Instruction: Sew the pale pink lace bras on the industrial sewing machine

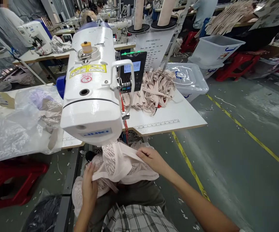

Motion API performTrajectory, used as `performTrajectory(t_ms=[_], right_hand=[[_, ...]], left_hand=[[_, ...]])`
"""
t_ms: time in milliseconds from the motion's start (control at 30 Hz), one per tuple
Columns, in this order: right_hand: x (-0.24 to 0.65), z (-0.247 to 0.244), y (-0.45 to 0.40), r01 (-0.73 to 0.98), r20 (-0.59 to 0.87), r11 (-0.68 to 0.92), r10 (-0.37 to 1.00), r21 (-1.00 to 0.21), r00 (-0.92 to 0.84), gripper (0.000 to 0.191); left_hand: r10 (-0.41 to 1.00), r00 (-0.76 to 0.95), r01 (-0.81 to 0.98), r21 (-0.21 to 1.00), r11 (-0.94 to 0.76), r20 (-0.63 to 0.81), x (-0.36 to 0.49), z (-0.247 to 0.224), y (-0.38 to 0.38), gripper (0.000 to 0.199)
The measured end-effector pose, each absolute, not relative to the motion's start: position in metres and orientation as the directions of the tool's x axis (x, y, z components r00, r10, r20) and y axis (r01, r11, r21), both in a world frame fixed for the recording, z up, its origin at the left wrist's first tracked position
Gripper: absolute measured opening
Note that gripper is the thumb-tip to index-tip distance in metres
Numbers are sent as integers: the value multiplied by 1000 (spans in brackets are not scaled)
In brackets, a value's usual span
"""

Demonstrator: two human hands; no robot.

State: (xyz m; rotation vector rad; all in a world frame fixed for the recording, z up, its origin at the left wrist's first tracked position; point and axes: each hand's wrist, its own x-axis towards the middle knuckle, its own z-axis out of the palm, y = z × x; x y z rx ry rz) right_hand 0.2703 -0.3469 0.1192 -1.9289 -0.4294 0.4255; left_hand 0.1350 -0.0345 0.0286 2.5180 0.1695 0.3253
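A pale pink lace bra (121,166) hangs below the head of a white sewing machine (91,96), its upper part running up under the needle area. My left hand (89,183) is closed on the bra's lower left edge. My right hand (152,159) pinches the band on its right side, thumb on top, and the cloth is stretched between my two hands. More of the same lace fabric (78,195) lies by my left wrist and over my lap. The machine head hides the needle and the point where the cloth meets it.
A heap of beige straps (156,88) lies on the white table (168,119) right of the machine. On the left is a clear plastic bag (21,119) of fabric, above a red stool (13,183). Lidded clear bins (190,77) stand at the right. Other people work farther back.
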Motion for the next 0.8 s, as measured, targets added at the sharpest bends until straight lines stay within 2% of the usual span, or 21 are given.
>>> performTrajectory(t_ms=[100, 167, 233, 300, 333, 367, 433, 500, 533, 600, 667, 733, 800], right_hand=[[271, 121, -384, 109, -111, -505, 387, -856, 915, 45], [271, 117, -422, 61, -152, -653, 265, -755, 952, 44], [270, 111, -460, -16, -277, -838, 162, -545, 947, 43], [271, 102, -485, -58, -397, -951, 71, -304, 915, 36], [272, 96, -488, -48, -396, -971, 50, -235, 917, 33], [272, 89, -485, -18, -343, -974, 62, -227, 937, 33], [272, 70, -457, 113, -143, -930, 172, -350, 975, 44], [267, 48, -412, 275, 17, -821, 309, -500, 951, 54], [262, 37, -388, 333, 38, -761, 378, -557, 925, 57], [252, 17, -347, 380, -24, -686, 501, -621, 865, 63], [244, 4, -322, 371, -126, -670, 571, -643, 811, 69], [238, 0, -312, 339, -154, -671, 561, -659, 814, 71], [234, 9, -308, 294, -98, -670, 482, -682, 871, 71]], left_hand=[[135, 889, -34, 358, -933, 436, 141, 56, -29, 57], [81, 869, -60, 267, -962, 487, 146, 62, -46, 59], [-23, 925, -130, 259, -957, 380, 149, 56, -76, 59], [-184, 963, -242, 330, -912, 196, 147, 44, -104, 57], [-249, 961, -277, 382, -882, 123, 146, 38, -114, 55], [-280, 957, -285, 431, -856, 77, 143, 33, -118, 53], [-181, 983, -167, 484, -859, 17, 136, 25, -109, 48], [64, 996, 86, 454, -887, -64, 126, 21, -77, 43], [208, 973, 232, 407, -884, -104, 119, 21, -55, 42], [464, 872, 490, 275, -827, -158, 105, 19, -10, 43], [610, 761, 645, 155, -748, -223, 89, 17, 27, 44], [645, 701, 695, 88, -714, -305, 75, 15, 46, 38], [617, 702, 680, 77, -730, -356, 64, 18, 46, 35]])
